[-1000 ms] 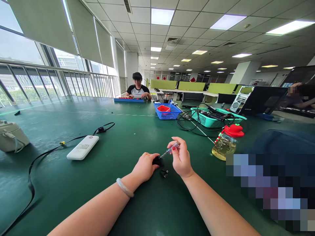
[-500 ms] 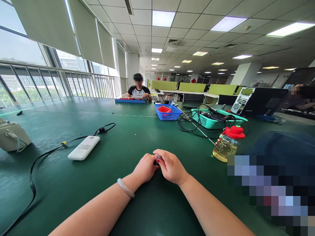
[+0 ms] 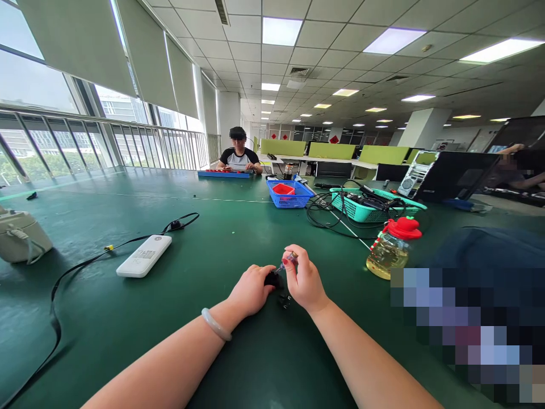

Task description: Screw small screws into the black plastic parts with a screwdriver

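Observation:
My left hand (image 3: 252, 289) is closed on a small black part (image 3: 273, 279) at the middle of the green table. Its exact kind is too small to make out. In the fingers of my right hand (image 3: 305, 282) is a small screwdriver (image 3: 289, 260) with a clear purplish handle. The thin shaft slants down and left, its tip at the black part beside my left fingertips. Just below, between the hands, lies another small black piece (image 3: 284, 300) with shiny metal bits.
A white power bank (image 3: 145, 257) and a black cord lie left. To the right stands a red-lidded bottle (image 3: 388, 253). Farther back are a blue basket (image 3: 289, 199) and a green basket (image 3: 366, 211) with cables. Across the table (image 3: 179, 301) sits a person (image 3: 239, 156).
My right hand has lifted and moved slightly right, away from my left fingers. The screwdriver and both black pieces now show more plainly. My left hand has barely moved.

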Available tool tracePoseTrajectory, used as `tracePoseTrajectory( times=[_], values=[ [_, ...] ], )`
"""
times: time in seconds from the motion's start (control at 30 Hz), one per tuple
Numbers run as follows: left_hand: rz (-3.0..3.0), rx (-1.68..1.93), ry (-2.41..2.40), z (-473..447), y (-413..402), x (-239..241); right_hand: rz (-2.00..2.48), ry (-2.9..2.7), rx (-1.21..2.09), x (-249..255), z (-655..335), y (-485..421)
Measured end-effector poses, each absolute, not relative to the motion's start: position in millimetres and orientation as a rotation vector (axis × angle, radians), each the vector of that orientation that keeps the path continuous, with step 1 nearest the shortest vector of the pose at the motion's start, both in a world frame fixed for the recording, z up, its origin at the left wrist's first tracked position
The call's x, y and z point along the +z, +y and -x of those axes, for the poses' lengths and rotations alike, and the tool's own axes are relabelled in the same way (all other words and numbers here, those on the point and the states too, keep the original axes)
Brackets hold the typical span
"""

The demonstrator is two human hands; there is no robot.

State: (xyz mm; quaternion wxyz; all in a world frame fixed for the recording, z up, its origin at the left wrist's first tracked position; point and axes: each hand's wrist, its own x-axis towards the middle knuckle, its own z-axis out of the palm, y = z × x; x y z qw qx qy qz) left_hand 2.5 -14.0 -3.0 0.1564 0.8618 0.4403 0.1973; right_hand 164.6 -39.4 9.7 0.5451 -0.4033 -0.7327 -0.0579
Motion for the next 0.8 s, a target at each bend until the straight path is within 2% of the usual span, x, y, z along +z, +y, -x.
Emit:
tracePoseTrajectory(
  times=[0.47,0.57,0.7,0.8],
  values=[
    [-2.467,0.700,1.168,-3.1,-16.3,-5.1,0.969,-1.683,-0.061,7.2,-167.0,-38.3],
    [-2.479,0.779,1.157,-3.0,-15.6,-5.9,0.937,-1.527,-0.091,5.6,-168.5,-37.6],
    [-2.452,0.796,1.449,0.3,-12.8,-4.3,0.940,-1.251,-0.071,5.7,-175.0,-33.3],
    [-2.455,0.641,1.616,4.7,-11.0,-3.6,1.031,-1.186,0.107,4.7,-182.2,-28.4]
  ],
)
